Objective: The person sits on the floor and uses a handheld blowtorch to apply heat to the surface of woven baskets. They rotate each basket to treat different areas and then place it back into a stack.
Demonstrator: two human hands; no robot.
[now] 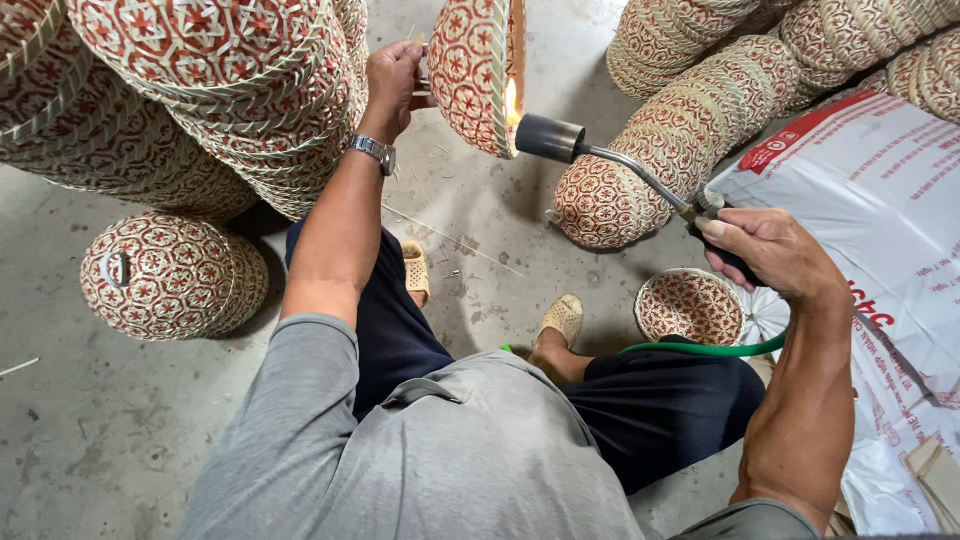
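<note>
Seen from above, a seated person in a grey shirt and dark trousers worked on a concrete floor among stacks of red-and-white woven baskets. The left hand was closed in a pinching grip on the rim of one woven basket, holding it up on edge ahead of the knees, so that its rim faced to the person's right. The right hand was wrapped firmly around the handle of a gas torch, with a green hose trailing from it across the lap. The torch's long metal neck ran from the right hand up and leftward, its dark nozzle just beside the basket's rim, where a small flame licked the edge. The basket therefore lay to the left of the torch hand and ahead of it, and the left hand was much the nearer to it. A wristwatch showed on the left wrist. A small basket lay on the floor by the right knee, a domed stack sat to the left, and a printed white sack lay at right.
</note>
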